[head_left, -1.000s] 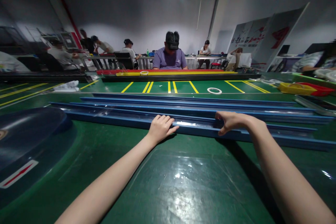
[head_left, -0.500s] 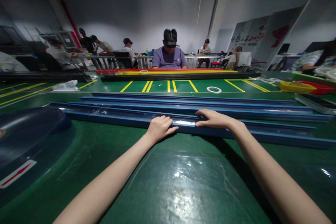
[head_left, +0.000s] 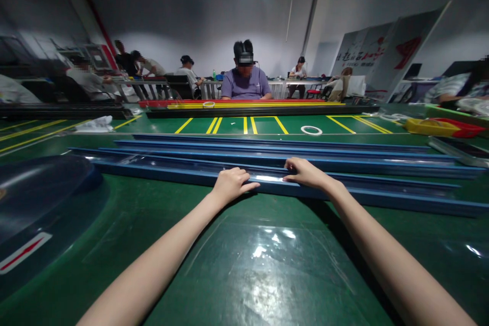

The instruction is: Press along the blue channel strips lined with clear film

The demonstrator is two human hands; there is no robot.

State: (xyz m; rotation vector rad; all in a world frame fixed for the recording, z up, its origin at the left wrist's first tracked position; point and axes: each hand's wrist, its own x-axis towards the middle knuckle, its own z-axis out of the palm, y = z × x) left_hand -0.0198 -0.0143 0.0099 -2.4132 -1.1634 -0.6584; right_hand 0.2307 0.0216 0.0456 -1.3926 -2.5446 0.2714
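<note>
Several long blue channel strips lie across the green table in front of me. My left hand (head_left: 232, 185) rests on the nearest blue channel strip (head_left: 179, 172), its fingers bent over the strip and its thumb stretched to the right along the near side. To the right, my right hand (head_left: 305, 172) grips the same strip from above, with curled fingers toward the far edge and the thumb nearer me. Between both hands the strip's shiny trough shows. Some fingertips are hidden inside it. Another blue channel strip (head_left: 382, 166) lies just behind.
A dark blue curved object (head_left: 42, 193) sits at left. Farther back are a white ring (head_left: 311, 130), yellow strips (head_left: 260, 106), black strips (head_left: 244, 111) and a yellow tray (head_left: 431, 127). A person (head_left: 246, 84) sits opposite; other people work behind.
My right hand's fingers have curled in more, and its forearm has shifted slightly left. My left hand stays nearly in place. The person opposite has leaned a little left.
</note>
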